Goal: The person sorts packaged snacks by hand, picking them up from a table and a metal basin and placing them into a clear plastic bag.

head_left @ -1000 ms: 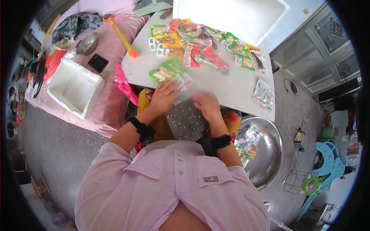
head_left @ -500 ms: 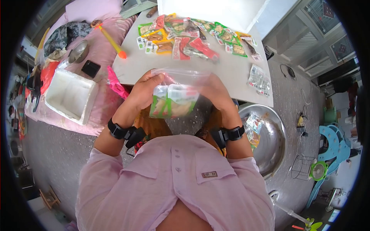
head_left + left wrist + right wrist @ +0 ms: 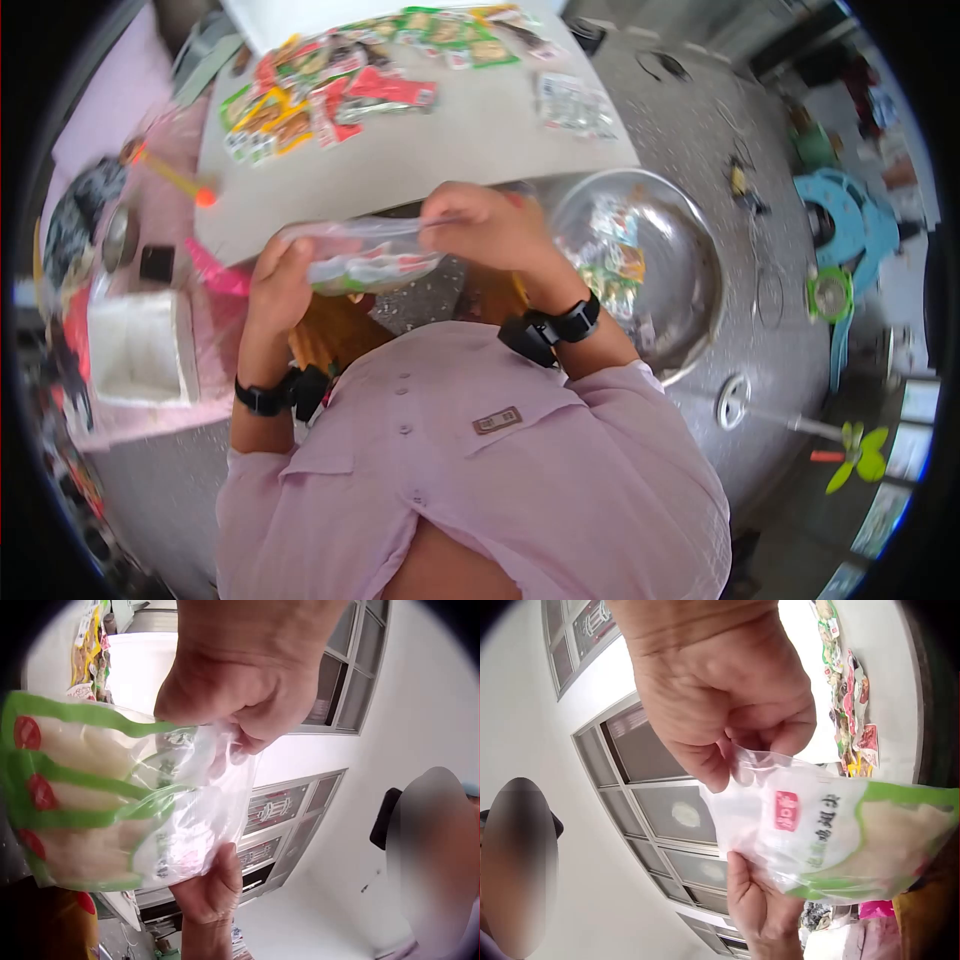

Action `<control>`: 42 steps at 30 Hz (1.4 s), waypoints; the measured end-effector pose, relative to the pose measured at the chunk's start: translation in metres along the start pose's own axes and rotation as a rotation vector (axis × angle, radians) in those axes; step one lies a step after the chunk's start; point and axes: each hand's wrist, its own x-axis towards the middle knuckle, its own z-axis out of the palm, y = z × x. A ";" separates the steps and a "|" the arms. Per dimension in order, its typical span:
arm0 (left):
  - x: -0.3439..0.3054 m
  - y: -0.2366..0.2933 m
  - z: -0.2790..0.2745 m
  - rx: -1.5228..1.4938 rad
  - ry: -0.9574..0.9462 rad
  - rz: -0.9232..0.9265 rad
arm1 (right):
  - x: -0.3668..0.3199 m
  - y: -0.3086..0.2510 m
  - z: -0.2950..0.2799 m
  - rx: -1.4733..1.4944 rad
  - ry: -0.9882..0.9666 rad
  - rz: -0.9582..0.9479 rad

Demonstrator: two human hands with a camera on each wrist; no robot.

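Observation:
In front of my body, both hands hold a clear plastic bag by its upper edge. Green-and-white food packets with pale contents are inside, and red print shows on one packet in the right wrist view. My left hand grips the bag's left end, thumb on top. My right hand pinches the edge near the other end, thumb and fingertips together on the film. The bag hangs just off the table's near edge, above my lap.
On the white table lie several colourful food packets and some silvery packets. A metal basin with packets stands on the floor at right. A white foam box and a dark phone lie on the pink bed at left.
My hands went from the table edge to holding the bag up by its top. The bag has since tilted, and my right hand has moved over its edge. The head view has swung right.

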 end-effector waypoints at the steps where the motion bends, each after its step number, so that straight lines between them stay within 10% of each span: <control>1: -0.002 -0.002 0.002 0.033 -0.005 0.015 | -0.004 0.002 -0.001 -0.036 -0.001 0.002; 15: 0.029 -0.036 0.036 -0.011 -0.256 -0.037 | -0.061 -0.014 -0.038 -0.448 -0.127 -0.144; 19: 0.043 -0.057 0.027 0.023 -0.193 -0.224 | -0.119 -0.028 -0.091 -0.567 0.126 -0.074; 26: 0.038 -0.126 -0.020 0.155 -0.004 -0.576 | -0.234 0.033 -0.161 -0.244 0.622 0.484; 42: 0.002 -0.188 -0.076 0.293 0.187 -0.866 | -0.431 0.226 -0.259 -1.003 0.991 1.148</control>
